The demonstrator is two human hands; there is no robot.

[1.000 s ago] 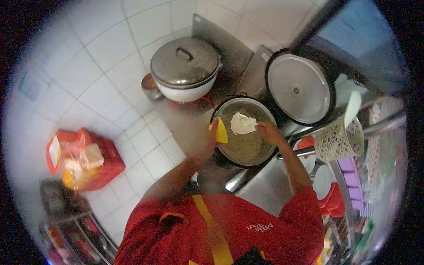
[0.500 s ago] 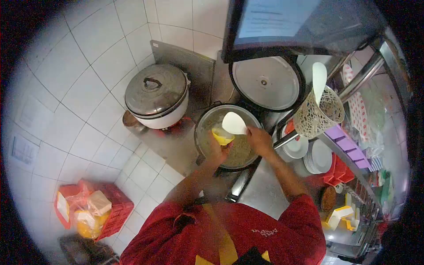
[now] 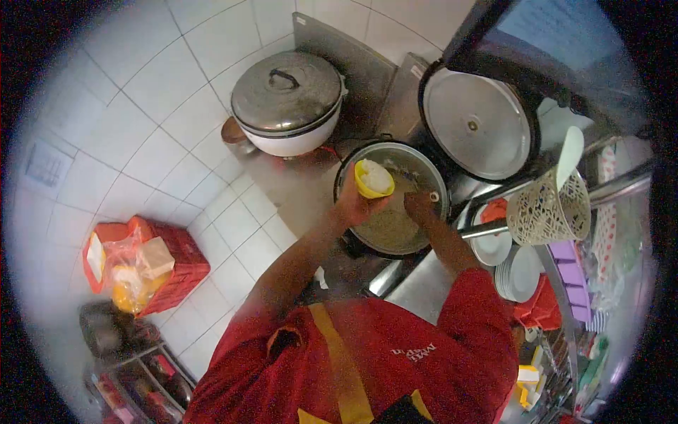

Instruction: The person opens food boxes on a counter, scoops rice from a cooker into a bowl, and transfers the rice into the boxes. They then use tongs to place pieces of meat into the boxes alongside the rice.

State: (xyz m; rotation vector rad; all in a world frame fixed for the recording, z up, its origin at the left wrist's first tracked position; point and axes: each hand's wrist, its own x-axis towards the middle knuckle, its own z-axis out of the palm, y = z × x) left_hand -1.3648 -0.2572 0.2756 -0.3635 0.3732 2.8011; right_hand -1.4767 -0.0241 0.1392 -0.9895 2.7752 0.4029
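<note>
My left hand is wrapped around a small yellow bowl, tilted toward me over the pot's left side. White rice fills the bowl up to its rim. Lower and to the right, my right hand is closed inside the big rice cooker. From the fist pokes a pale round end, the handle of the white rice paddle; its blade is hidden. Cooked rice covers the bottom of the cooker. The cooker's lid stands raised behind it.
A lidded white pot sits on a lit burner at the back left. To the right, a lattice holder with a white paddle hangs from a rail, above stacked plates. A red crate stands at lower left.
The yellow bowl has risen and now shows a heap of rice. My right hand has brought the paddle down into the cooker, so its blade no longer shows. The camera view has turned.
</note>
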